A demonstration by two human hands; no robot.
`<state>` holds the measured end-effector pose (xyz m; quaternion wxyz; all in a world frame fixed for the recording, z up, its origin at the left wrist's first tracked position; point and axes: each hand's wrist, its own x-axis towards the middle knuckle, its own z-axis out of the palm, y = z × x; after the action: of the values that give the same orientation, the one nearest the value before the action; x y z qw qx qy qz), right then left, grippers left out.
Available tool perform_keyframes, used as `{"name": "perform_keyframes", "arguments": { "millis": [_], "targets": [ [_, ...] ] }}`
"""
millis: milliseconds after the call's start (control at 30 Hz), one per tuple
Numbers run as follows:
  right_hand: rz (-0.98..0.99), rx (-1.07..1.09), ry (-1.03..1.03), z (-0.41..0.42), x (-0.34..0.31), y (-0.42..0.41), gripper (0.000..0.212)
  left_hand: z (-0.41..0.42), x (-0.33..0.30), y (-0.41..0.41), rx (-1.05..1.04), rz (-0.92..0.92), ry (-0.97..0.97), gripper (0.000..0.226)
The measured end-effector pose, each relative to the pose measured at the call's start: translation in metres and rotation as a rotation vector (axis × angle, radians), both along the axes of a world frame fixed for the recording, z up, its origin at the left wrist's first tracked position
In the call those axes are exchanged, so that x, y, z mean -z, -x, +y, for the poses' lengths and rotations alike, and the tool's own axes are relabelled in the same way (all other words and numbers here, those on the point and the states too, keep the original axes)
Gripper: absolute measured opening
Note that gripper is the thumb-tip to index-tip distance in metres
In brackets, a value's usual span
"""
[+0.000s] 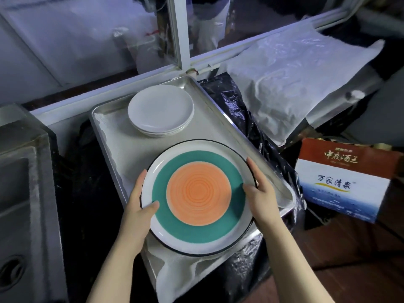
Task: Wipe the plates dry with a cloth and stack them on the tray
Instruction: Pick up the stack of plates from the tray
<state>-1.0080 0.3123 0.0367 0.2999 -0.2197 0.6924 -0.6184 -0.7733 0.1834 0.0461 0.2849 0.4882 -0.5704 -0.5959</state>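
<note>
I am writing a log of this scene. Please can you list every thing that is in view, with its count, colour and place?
large plate: one, orange centre, green ring, white rim with dark edge; held over the tray's near end
white plates: one stack, far end of tray
tray: one, metal, lined with white cloth
white sheet: one, crumpled, far right
cardboard box: one, red, white and blue, right
sink: one, grey, left
left hand: grips plate's left rim
right hand: grips plate's right rim
</note>
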Motion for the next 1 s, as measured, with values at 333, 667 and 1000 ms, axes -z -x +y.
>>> {"name": "perform_keyframes", "arguments": {
  "millis": [333, 667, 1000],
  "targets": [
    [0.132, 0.356, 0.034, 0.101, -0.045, -0.101, 0.077, 0.027, -0.031, -0.039, 0.372, 0.065, 0.129, 0.087],
    [0.059, 0.927, 0.008, 0.291, -0.047, -0.263, 0.072, 0.157, -0.036, -0.059, 0.96, 0.095, 0.119, 0.08],
    [0.019, 1.575, -0.029, 0.5, -0.067, -0.425, 0.063, 0.402, -0.065, -0.051, 1.599, 0.14, 0.086, 0.088]
  ]
}}
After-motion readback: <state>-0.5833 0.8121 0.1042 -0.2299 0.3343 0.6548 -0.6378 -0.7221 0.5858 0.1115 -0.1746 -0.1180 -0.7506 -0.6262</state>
